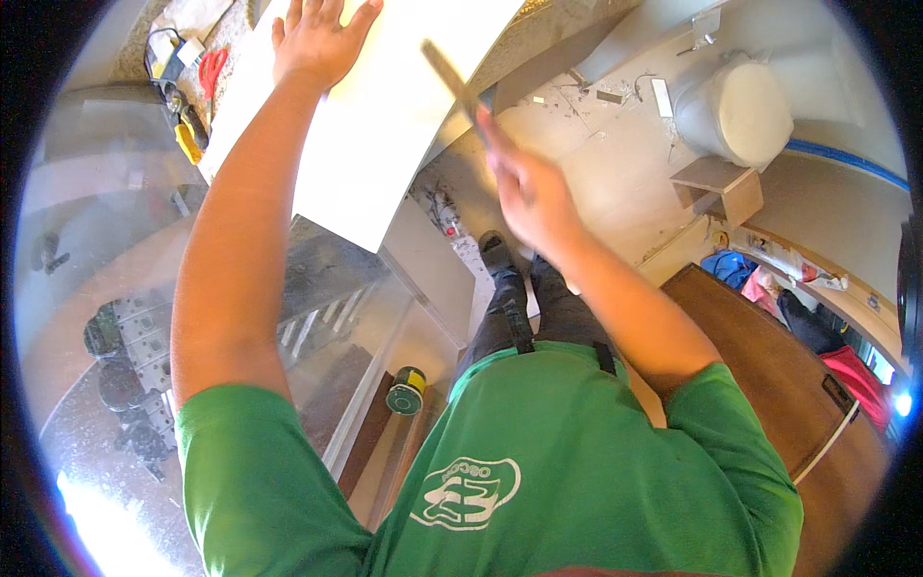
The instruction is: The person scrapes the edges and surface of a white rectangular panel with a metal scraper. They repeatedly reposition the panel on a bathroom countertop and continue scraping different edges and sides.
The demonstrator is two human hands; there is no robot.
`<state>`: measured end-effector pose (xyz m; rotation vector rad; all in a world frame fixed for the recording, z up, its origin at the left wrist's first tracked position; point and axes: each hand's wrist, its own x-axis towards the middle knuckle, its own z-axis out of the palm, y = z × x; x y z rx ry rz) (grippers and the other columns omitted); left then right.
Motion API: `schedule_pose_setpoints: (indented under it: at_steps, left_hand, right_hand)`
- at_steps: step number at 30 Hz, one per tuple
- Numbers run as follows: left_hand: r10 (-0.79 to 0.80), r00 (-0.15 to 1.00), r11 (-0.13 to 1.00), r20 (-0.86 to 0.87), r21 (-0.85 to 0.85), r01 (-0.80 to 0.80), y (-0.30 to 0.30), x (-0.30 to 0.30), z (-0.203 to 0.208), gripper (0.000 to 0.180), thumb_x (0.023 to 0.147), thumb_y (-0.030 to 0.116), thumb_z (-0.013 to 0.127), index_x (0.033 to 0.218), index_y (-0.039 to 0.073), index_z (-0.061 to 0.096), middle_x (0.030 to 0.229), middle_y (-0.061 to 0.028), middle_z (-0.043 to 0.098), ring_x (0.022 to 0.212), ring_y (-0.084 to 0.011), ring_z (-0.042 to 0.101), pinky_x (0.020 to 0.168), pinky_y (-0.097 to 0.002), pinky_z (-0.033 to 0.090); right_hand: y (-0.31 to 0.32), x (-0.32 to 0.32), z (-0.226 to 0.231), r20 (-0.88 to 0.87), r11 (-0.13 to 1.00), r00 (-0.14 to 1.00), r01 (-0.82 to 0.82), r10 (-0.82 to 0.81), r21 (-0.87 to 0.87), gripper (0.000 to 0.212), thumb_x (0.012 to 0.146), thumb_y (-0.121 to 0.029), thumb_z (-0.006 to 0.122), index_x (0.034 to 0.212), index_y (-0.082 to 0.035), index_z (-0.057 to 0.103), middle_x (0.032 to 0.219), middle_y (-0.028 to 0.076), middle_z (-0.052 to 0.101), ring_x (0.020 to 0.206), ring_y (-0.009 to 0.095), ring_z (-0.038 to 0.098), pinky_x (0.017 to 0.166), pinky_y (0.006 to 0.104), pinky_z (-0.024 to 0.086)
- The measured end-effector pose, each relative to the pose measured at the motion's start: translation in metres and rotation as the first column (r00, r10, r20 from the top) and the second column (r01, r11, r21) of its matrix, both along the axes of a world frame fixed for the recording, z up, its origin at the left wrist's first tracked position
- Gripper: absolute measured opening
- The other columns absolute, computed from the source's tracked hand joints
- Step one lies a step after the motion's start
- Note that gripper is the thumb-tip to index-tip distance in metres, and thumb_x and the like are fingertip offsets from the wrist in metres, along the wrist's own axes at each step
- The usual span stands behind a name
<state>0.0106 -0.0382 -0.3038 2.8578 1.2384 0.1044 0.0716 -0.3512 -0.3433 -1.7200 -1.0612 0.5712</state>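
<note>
A white flat board (370, 144) lies in front of me at the top left, on a speckled surface. My left hand (317, 46) presses down on it with the fingers spread, holding nothing. Over the board's right side, my right hand (531, 197) is wrapped round one end of a long narrow flat tool (445, 69). The tool is brownish grey and smeared by motion; its exact kind and whether it touches the board I cannot tell. Left of the board lie red-handled scissors (212, 69) and yellow-and-black pliers (188, 137).
A glass-topped case (125, 221) stands at my left, with a green and yellow can (408, 389) low beside it. Scraps and dark debris litter the floor (567, 154). A pale round seat (755, 113), a small wooden box (719, 188) and a brown panel (731, 356) are to the right.
</note>
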Motion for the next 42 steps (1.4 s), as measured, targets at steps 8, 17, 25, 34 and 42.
schedule_pose_setpoints:
  at_steps: [8,17,25,34,42]
  left_hand:
    - [0.020,1.000,0.998,-0.008,-0.065,-0.021,0.001,0.002,0.012,0.082,0.103,0.065,0.038,0.165,0.013,0.028,0.173,-0.0138,0.019,0.160,-0.0334,0.012,0.130,-0.0495,0.009]
    - [-0.036,0.999,0.997,-0.009,-0.072,0.035,0.027,-0.003,0.014,0.079,0.099,0.069,0.044,0.163,0.025,0.033,0.172,-0.0116,0.023,0.157,-0.0407,0.018,0.128,-0.0533,0.012]
    - [-0.013,1.000,0.999,-0.010,-0.048,0.012,0.040,-0.005,-0.005,0.079,0.099,0.070,0.045,0.163,0.026,0.033,0.172,-0.0116,0.023,0.158,-0.0418,0.015,0.128,-0.0535,0.009]
    - [-0.215,0.976,0.913,0.023,0.358,0.193,0.089,-0.016,-0.052,0.078,0.095,0.084,0.029,0.163,0.046,0.026,0.174,0.0010,0.020,0.160,-0.0327,0.016,0.127,-0.0606,0.008]
    - [-0.035,0.998,0.999,-0.058,-0.040,0.033,0.045,-0.006,0.000,0.080,0.099,0.071,0.043,0.164,0.026,0.032,0.173,-0.0113,0.021,0.158,-0.0422,0.014,0.129,-0.0536,0.010]
  right_hand:
    - [0.010,0.024,0.013,-0.119,0.999,0.992,0.039,-0.042,-0.032,0.050,0.104,-0.006,0.056,0.154,-0.014,0.050,0.118,0.022,0.072,0.101,0.029,0.074,0.087,0.0319,0.054]
    - [-0.050,0.005,0.001,-0.042,0.987,0.998,0.032,-0.039,-0.159,0.053,0.101,-0.001,0.058,0.153,-0.012,0.051,0.098,0.018,0.071,0.082,0.021,0.068,0.079,0.0321,0.054]
    - [-0.021,0.008,-0.024,0.060,0.984,0.994,0.078,-0.088,0.160,0.063,0.099,-0.001,0.063,0.156,-0.025,0.049,0.084,0.020,0.068,0.071,0.023,0.069,0.068,0.0340,0.054]
    - [0.004,0.040,0.000,-0.101,0.989,0.986,0.130,-0.136,-0.066,0.057,0.102,-0.004,0.059,0.153,-0.029,0.052,0.078,0.010,0.064,0.070,0.013,0.060,0.072,0.0269,0.052]
    - [0.026,0.050,0.001,-0.008,0.990,0.991,0.137,-0.137,-0.012,0.051,0.104,-0.011,0.057,0.153,-0.026,0.053,0.098,0.016,0.075,0.071,0.014,0.062,0.074,0.0281,0.053]
